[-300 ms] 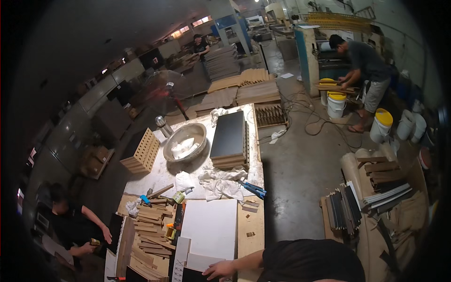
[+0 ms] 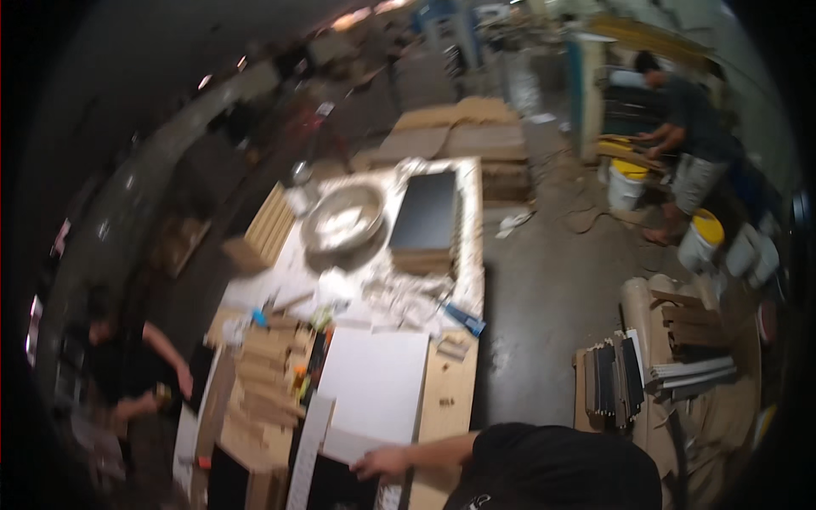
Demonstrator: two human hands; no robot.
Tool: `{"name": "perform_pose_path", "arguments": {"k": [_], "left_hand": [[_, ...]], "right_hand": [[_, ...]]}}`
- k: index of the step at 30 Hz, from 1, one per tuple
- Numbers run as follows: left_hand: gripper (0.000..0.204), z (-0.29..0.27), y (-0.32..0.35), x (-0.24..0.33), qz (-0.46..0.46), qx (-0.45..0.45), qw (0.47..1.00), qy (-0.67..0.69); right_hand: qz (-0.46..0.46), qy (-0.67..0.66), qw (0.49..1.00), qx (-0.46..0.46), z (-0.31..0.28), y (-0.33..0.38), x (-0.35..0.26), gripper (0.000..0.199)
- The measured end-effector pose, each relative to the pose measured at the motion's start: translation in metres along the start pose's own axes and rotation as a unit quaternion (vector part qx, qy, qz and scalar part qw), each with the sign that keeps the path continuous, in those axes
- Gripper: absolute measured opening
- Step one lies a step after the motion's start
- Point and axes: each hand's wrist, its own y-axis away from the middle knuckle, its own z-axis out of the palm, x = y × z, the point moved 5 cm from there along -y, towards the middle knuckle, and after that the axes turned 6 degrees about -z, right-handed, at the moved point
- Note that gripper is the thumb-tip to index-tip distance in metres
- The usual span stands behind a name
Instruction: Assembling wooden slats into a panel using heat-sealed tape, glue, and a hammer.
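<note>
Head view, looking down. I see only one of my hands (image 2: 382,463), low in the frame just left of centre; its forearm reaches in from the dark shirt at the lower right, so I cannot say for certain which hand it is. Its fingers (image 2: 364,469) are curled and rest on the near edge of the large flat white rectangular sheet (image 2: 374,382), apparently pinching that edge; blur hides how tightly. The other hand is out of view.

The sheet lies directly above the fingers in the frame, its long axis running from the lower edge toward the top, flat on the long wooden counter (image 2: 446,399).

Left of the sheet: stacked tan wooden blocks (image 2: 263,374). Above it: crumpled white paper scraps (image 2: 399,293). Higher still, side by side: a round shiny metal bowl (image 2: 342,219) holding something pale I cannot make out, and a black rectangular board (image 2: 425,208) topping a stack.

Upper right: yellow-lidded white buckets (image 2: 627,183) beside a bent-over person (image 2: 693,127). Lower left: another person (image 2: 127,365).
</note>
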Motion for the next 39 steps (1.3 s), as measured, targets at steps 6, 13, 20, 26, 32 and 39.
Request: {"name": "perform_pose_path", "arguments": {"k": [6,13,20,26,32,39], "left_hand": [[0.025,-0.032,-0.039,0.022,-0.013,0.063,0.994,0.092],[0.029,-0.016,-0.033,0.002,-0.064,0.068,0.994,0.049],[0.036,0.009,-0.094,0.167,0.007,-0.095,0.992,0.078],[0.045,0.003,-0.115,0.222,0.169,0.112,0.976,0.081],[0.036,-0.038,-0.045,0.044,0.034,0.267,0.941,0.206],[0.060,0.004,0.046,-0.264,-0.308,0.286,0.907,-0.024]], "right_hand": [[0.024,0.047,0.997,0.051,-0.040,-0.006,0.017,0.068],[-0.019,0.007,0.998,0.058,-0.018,-0.026,0.004,0.068],[0.063,0.004,0.997,0.039,-0.016,0.015,0.018,0.062],[0.020,-0.101,0.995,0.011,-0.016,0.001,0.014,0.058],[-0.012,0.015,0.998,0.058,-0.041,-0.012,-0.001,0.066],[0.089,0.034,0.995,0.040,-0.036,-0.016,-0.017,0.072]]}}
